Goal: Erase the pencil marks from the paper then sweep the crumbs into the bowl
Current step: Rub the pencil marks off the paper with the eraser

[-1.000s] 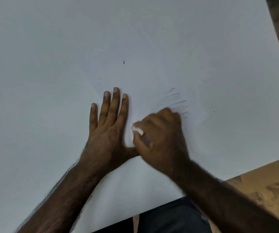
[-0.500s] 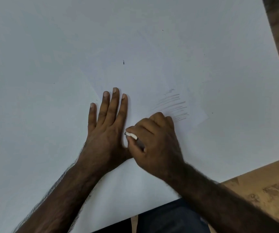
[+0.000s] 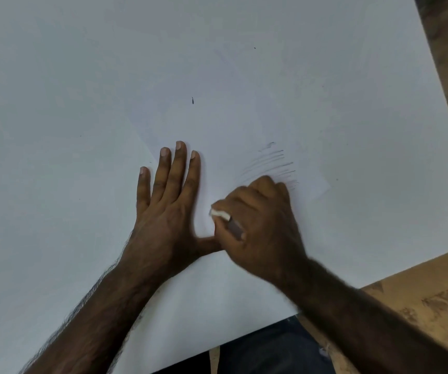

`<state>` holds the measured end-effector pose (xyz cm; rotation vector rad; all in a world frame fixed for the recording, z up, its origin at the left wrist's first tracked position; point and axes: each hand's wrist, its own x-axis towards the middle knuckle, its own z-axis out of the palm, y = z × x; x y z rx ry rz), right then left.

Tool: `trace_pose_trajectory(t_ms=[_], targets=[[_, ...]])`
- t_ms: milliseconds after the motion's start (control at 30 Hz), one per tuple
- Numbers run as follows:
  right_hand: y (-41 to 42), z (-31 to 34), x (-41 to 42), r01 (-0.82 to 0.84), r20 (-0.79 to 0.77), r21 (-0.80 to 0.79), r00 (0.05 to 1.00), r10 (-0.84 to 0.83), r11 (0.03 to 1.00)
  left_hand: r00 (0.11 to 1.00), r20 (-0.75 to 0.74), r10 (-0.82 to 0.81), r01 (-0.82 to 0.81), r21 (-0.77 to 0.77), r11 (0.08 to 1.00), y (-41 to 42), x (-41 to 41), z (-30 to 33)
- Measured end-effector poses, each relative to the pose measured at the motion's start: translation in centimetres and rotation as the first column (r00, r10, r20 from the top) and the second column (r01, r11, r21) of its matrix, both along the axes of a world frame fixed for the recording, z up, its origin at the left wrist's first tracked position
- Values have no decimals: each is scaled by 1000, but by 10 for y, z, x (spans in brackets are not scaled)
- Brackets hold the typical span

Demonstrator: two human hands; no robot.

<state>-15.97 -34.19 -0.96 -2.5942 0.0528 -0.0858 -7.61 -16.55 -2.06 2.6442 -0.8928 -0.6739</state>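
A white sheet of paper (image 3: pixel 231 125) lies on a white table top (image 3: pixel 55 103). Grey pencil marks (image 3: pixel 274 163) streak the paper near its right corner. My left hand (image 3: pixel 168 206) presses flat on the paper with straight fingers. My right hand (image 3: pixel 260 228) grips a white eraser (image 3: pixel 220 213) with curled fingers, just below the marks and beside my left thumb. The hand is blurred. No bowl is in view.
A small dark speck (image 3: pixel 192 100) lies on the paper further back. The table's right edge and near corner give way to a brown patterned floor (image 3: pixel 433 306). Dark trousers (image 3: pixel 271 349) show under the near edge.
My right hand with the eraser slid left toward my left hand, then back right and up against the pencil marks. My left hand stayed put.
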Motion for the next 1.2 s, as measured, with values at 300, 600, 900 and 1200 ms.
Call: trace_pose_trajectory(t_ms=[300, 600, 900, 1200], targets=[[-26, 0, 22, 208, 52, -44, 977, -205, 977, 1000, 3, 5, -5, 29, 1000, -1, 1, -2], [-49, 0, 35, 276, 97, -52, 958, -270, 960, 1000, 0, 21, -21, 27, 999, -3, 2, -1], [2, 5, -11, 17, -71, 99, 997, -10, 995, 1000, 4, 16, -16, 16, 1000, -2, -1, 0], [-50, 5, 31, 353, 63, -40, 935, -350, 935, 1000, -7, 24, -24, 21, 1000, -2, 1, 1]])
